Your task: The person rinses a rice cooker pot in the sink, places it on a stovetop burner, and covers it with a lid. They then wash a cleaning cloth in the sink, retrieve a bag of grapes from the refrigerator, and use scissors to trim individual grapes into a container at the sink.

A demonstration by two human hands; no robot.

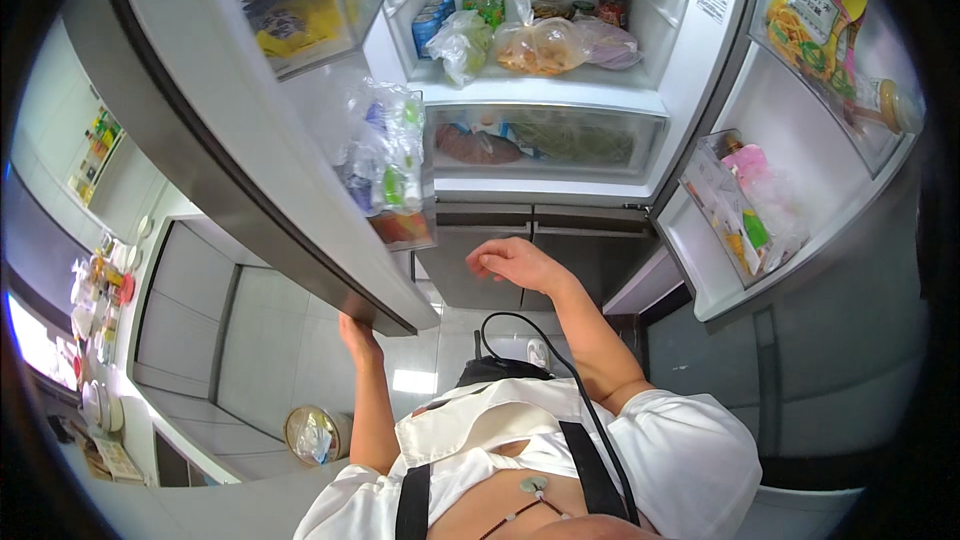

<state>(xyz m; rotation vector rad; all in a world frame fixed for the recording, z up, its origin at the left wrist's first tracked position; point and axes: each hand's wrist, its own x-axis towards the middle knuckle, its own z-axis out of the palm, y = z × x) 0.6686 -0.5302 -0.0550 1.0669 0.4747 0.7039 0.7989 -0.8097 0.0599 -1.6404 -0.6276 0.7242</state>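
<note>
A two-door refrigerator stands open in front of me. My left hand is at the lower outer edge of the left refrigerator door, its fingers closed against it and partly hidden. My right hand hangs in the air before the dark lower drawers, palm down. Its fingers are loosely bent and hold nothing I can see. Above it, a clear crisper drawer holds bagged produce. On the shelf over that sit tied plastic bags of food, green-capped bottles, blue cans and dark jars.
The right refrigerator door stands wide, its bins holding a yellow snack bag and a jar. Plastic-wrapped items fill a left-door bin. A lined waste bin stands on the floor beside a cluttered counter.
</note>
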